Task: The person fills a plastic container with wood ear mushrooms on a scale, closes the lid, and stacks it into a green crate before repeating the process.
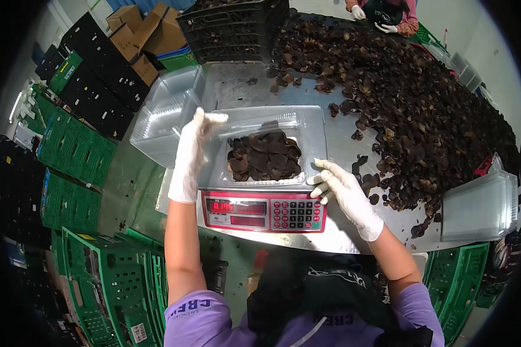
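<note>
A clear plastic tray (314,130) with dark brown, ear-like flat pieces (264,155), like wood ear mushrooms, rests on a red electronic scale (263,211). Red digits glow on its left display, seemingly 0.195. White-gloved, my left hand (194,141) is at the tray's left side, its thumb laid over the rim and the other fingers along the outside, partly hidden. My right hand (346,195), also gloved, has its fingers apart at the tray's lower right corner, with no object in its palm.
A large heap of brown pieces (411,115) covers the table's right side. Stacked clear trays (168,115) stand left, more clear containers (480,205) right. A black crate (231,34) is at the back. Green crates (116,283) flank the floor. Another person's gloved hands (386,28) show far off.
</note>
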### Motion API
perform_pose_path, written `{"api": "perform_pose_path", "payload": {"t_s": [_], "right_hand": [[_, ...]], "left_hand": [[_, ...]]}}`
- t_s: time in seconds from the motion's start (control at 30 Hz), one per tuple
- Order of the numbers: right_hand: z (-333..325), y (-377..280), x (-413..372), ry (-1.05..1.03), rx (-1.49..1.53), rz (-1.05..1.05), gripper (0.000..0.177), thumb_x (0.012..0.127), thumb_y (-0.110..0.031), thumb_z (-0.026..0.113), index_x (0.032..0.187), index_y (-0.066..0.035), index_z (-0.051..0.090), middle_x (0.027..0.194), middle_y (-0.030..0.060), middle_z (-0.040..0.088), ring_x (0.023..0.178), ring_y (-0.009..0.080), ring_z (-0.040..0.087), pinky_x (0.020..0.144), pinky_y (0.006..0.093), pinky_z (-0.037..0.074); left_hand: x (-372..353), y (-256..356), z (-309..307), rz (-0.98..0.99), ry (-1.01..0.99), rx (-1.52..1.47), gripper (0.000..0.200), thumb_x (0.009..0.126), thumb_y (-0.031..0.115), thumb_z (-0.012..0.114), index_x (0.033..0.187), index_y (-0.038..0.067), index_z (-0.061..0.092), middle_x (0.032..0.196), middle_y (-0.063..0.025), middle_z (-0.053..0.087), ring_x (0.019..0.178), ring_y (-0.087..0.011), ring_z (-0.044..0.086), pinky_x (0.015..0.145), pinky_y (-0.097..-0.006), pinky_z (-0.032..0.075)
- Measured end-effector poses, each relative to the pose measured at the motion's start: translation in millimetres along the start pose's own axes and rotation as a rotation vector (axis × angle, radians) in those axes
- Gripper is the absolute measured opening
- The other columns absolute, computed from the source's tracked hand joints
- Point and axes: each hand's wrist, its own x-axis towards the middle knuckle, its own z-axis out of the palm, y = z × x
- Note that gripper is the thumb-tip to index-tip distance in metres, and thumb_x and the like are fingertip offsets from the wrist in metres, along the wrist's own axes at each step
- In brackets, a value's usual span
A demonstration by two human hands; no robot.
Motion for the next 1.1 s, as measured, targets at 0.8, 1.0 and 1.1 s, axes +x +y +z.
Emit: {"api": "perform_pose_path", "payload": {"t_s": [0.8, 1.0, 1.1], "right_hand": [[15, 12, 31, 0.01, 0.173, 0.055, 0.018, 0.091, 0.0, 0.052, 0.108, 0.003, 0.049, 0.084, 0.0095, 0.063, 0.065, 0.0125, 0.062, 0.056, 0.0231, 0.052], [27, 8, 4, 0.052, 0.231, -0.152, 0.028, 0.089, 0.007, 0.051, 0.116, 0.001, 0.047, 0.078, 0.0046, 0.058, 0.06, 0.0101, 0.058, 0.056, 0.022, 0.048], [43, 2, -5, 0.118, 0.127, -0.22, 0.027, 0.089, 0.008, 0.047, 0.115, 0.002, 0.048, 0.079, 0.0051, 0.057, 0.057, 0.0088, 0.053, 0.053, 0.0212, 0.045]], "left_hand": [[-107, -29, 20, -0.243, 0.057, -0.078, 0.049, 0.095, 0.014, 0.058, 0.139, -0.001, 0.044, 0.079, -0.0038, 0.063, 0.06, -0.0069, 0.058, 0.055, -0.0188, 0.047], [-137, -36, 28, -0.216, 0.114, -0.244, 0.06, 0.089, -0.003, 0.057, 0.144, -0.003, 0.033, 0.077, -0.0042, 0.056, 0.068, -0.0129, 0.059, 0.064, -0.0253, 0.052], [-155, -25, 35, -0.162, 0.145, -0.29, 0.058, 0.085, -0.008, 0.051, 0.141, -0.002, 0.039, 0.083, -0.0048, 0.056, 0.07, -0.0131, 0.059, 0.063, -0.024, 0.05]]}}
